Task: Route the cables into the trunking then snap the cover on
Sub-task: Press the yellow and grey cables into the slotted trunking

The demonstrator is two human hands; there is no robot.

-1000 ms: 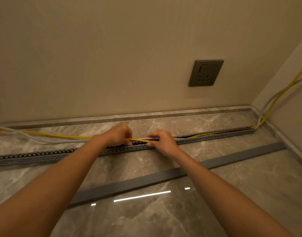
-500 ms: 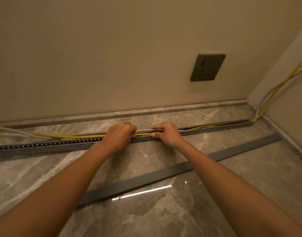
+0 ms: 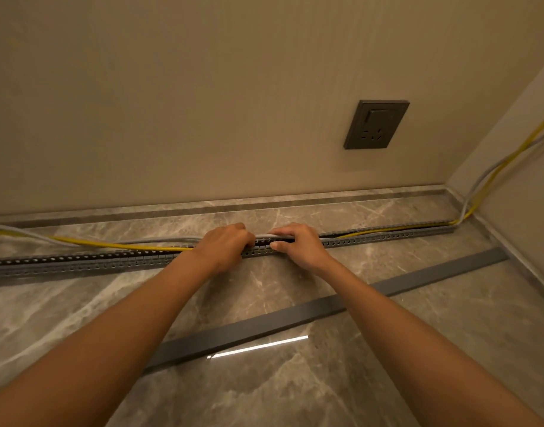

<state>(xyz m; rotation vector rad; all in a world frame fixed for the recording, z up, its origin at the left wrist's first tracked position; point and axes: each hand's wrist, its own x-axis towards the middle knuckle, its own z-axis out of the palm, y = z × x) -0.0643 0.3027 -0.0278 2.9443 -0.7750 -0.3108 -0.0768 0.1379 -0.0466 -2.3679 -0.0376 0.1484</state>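
Note:
A long grey slotted trunking (image 3: 79,262) lies on the marble floor, parallel to the wall. A yellow cable (image 3: 110,245) and a grey cable (image 3: 159,240) run along it. To the right of my hands they sit inside the channel; to the left they lie behind it on the floor. My left hand (image 3: 224,245) is closed over the cables at the trunking's middle. My right hand (image 3: 298,243) is just beside it, fingers pressing the grey cable down at the channel. The flat grey cover (image 3: 295,318) lies loose on the floor nearer to me.
A dark wall socket (image 3: 376,124) sits on the wall above right. The cables climb the right corner wall (image 3: 492,171). A stone skirting (image 3: 326,198) runs along the wall base. A ceiling light reflects off the glossy floor (image 3: 258,346).
My hands have come closer together over the trunking's middle. The cables between and right of them have dropped lower into the channel.

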